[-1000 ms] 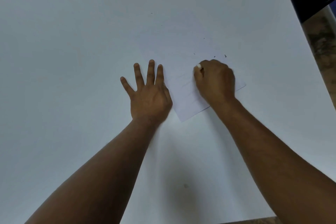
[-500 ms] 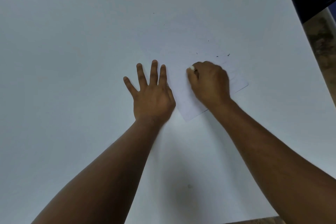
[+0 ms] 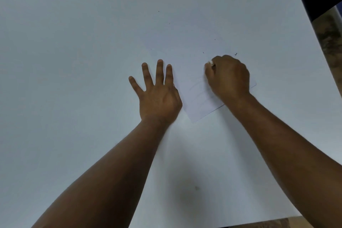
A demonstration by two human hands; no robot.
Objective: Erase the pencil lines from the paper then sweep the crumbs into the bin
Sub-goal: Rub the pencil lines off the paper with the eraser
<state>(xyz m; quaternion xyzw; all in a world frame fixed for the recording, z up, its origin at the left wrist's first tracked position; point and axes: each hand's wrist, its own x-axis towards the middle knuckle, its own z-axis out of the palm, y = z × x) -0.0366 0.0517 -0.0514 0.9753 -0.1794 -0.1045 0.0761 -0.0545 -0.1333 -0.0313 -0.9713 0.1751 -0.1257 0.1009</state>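
Left hand [image 3: 157, 96] flat, fingers spread; right hand [image 3: 228, 77] apparently fisted.

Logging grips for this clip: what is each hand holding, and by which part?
Right hand pinches a white eraser, only its tip showing. Left hand holds nothing, flat at the paper edge.

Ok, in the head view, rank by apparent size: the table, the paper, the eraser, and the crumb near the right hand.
1. table
2. paper, partly hidden under both hands, edges faint
3. eraser, only its tip shows from the right hand
4. crumb
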